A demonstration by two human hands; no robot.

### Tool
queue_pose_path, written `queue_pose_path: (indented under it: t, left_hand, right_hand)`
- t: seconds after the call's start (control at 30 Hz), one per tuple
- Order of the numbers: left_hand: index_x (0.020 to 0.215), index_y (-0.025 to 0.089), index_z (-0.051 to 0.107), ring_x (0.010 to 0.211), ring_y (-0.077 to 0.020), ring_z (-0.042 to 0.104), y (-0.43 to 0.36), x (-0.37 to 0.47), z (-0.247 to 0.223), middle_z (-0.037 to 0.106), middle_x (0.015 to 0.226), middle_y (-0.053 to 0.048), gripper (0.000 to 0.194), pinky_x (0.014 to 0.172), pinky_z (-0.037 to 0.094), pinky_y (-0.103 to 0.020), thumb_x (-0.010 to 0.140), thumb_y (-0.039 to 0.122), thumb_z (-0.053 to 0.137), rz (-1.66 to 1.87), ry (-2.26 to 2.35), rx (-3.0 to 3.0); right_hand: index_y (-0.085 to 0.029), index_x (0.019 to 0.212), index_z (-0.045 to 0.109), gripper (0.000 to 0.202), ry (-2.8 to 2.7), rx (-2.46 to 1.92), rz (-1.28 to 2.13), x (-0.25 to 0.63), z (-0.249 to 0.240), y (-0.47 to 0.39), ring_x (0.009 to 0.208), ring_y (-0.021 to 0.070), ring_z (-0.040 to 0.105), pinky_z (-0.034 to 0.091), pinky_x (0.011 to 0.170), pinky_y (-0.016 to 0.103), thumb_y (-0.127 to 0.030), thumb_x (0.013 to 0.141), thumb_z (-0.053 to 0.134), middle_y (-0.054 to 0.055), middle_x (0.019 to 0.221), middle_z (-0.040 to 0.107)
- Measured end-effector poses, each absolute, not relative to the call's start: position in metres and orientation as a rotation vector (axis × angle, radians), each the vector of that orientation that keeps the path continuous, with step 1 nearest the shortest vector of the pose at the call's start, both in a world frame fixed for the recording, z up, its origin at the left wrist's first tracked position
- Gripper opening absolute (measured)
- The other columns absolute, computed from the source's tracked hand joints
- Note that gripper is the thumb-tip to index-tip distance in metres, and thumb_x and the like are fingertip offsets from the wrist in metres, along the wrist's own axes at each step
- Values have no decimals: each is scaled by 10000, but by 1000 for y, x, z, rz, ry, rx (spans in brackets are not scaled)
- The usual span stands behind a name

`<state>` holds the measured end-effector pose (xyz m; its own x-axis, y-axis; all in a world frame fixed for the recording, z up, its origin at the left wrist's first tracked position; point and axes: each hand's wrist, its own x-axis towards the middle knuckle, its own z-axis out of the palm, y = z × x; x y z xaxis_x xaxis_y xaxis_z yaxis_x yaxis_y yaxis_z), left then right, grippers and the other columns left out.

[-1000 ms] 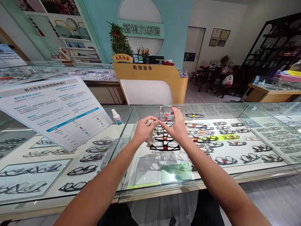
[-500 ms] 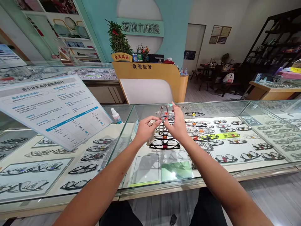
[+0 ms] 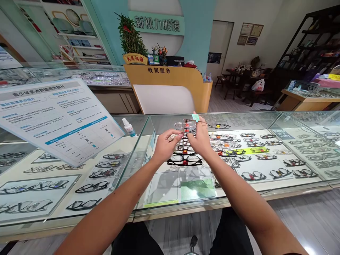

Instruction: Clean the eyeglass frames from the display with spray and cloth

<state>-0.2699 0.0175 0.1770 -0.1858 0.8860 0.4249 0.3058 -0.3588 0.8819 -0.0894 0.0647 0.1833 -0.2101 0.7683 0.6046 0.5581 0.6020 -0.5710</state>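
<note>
Over the glass display case [image 3: 162, 211], the left hand [image 3: 166, 144] pinches a pale cloth [image 3: 172, 137] at the eyeglasses [image 3: 185, 124] — the right hand [image 3: 199, 138] grips their temple, spray bottle [image 3: 129, 128] at ten o'clock.

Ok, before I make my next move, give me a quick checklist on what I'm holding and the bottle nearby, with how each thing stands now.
1. Glasses supported: ok, they are up between the left hand and the right hand.
2. Cloth within grasp: ok, it is in the left hand.
3. A hand free: not ok, both are occupied.
4. Green tag off the glasses: not ok, it shows by the right hand's fingers.
5. Spray bottle upright: ok, it stands on the glass counter, left of the hands.
6. Lenses free of smudges: cannot tell, they are too small and partly hidden.
</note>
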Motion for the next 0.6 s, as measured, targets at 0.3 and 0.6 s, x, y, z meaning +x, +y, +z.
queue_pose_path:
  t: [0.3,0.6]
  left_hand:
    - [922,215,847,895,-234,720,25,-284,183,863,1009,-93,392,787,510,-323,804,586,892,1767,1378,1324]
    - [885,218,807,837,-175,674,37,-302,190,867,1043,-85,455,753,486,-298,695,595,977,1999,1274,1061]
  right_hand:
    - [-119,1501,644,575,-2004,-1182,314,-87,192,61,1685,426,385,406,1325,624,-470,1047,680,309,1739,444]
    - [-214,1182,732,437,-2091,-1276,323,-81,188,67,1497,408,576,487,1245,571,-631,1053,709,210,1574,633]
